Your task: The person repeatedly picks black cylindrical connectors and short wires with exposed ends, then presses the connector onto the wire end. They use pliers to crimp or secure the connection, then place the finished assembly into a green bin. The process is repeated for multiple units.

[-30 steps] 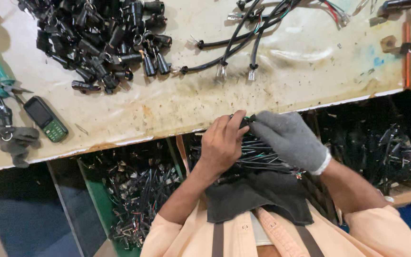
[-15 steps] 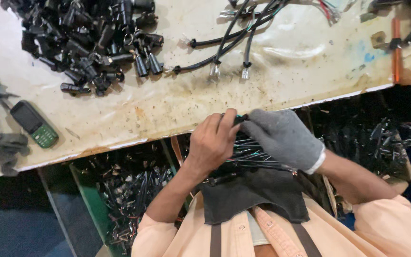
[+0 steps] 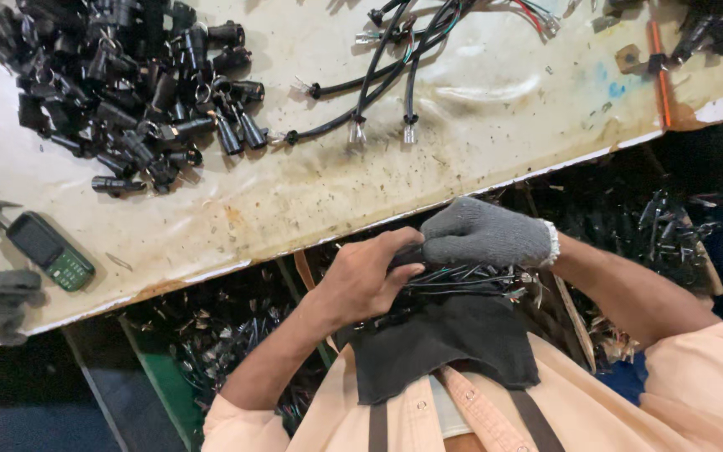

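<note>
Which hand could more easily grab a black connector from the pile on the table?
Probably the left hand: bare, it grips the wire bundle on the side toward the connector pile. The gloved right hand would have to cross over.

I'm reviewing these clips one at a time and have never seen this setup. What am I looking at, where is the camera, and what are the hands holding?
There is no machine: a person works with two hands. The single camera sits on their head and looks down, so their own chest and arms fill the bottom edge. The left hand is bare; the right hand wears a grey knitted glove. Together they grip a bundle of thin dark wires over a dark cloth in the lap. Above lies a worn pale workbench with a pile of black connector parts, a black cable harness and a small mobile phone.
</note>
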Available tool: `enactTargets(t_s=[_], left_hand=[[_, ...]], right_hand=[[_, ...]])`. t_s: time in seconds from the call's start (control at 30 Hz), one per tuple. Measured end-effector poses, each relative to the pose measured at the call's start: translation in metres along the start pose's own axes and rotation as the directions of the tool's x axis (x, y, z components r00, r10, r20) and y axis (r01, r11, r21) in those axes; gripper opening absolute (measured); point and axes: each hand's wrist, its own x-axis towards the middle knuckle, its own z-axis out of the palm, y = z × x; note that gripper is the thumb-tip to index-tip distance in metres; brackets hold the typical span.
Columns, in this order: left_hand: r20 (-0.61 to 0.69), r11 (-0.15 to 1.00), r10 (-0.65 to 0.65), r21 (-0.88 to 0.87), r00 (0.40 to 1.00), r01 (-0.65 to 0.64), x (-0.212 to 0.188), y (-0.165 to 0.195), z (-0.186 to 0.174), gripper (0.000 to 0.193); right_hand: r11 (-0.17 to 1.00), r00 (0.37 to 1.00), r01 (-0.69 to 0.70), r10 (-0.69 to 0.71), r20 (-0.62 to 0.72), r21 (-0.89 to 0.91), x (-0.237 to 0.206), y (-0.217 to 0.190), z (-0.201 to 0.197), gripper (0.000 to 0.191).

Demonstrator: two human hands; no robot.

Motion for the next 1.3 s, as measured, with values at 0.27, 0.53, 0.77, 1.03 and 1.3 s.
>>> enactTargets(t_s=[0.27, 0.53, 0.77, 1.03, 1.3], left_hand=[[0.018, 0.997, 0.040, -0.072, 0.999, -0.038, 0.009, -0.004, 0.004, 0.047], [-0.138, 0.998, 0.068, -0.004, 0.988, -0.069, 0.015, 0.004, -0.017, 0.046], [-0.107, 0.988, 0.148, 0.069, 0.983, -0.141, 0.014, 0.005, -0.022, 0.054], [-0.061, 0.934, 0.174, 0.327, 0.983, -0.145, 0.011, 0.007, -0.019, 0.054], [0.027, 0.988, 0.115, 0.102, 0.993, -0.118, 0.010, -0.001, -0.014, 0.052]], right_hand=[[0.947, 0.943, -0.290, 0.307, -0.125, 0.136, -0.012, -0.002, 0.005, 0.029], [0.808, 0.898, 0.115, -0.334, -0.288, -0.578, -0.020, -0.056, 0.018, 0.015], [0.885, 0.975, -0.002, -0.103, -0.199, -0.466, -0.010, -0.062, 0.003, 0.022], [0.972, 0.955, -0.228, 0.212, -0.205, -0.058, -0.002, -0.058, 0.005, 0.031], [0.903, 0.904, -0.427, 0.426, -0.042, -0.051, 0.005, -0.051, -0.008, 0.039]])
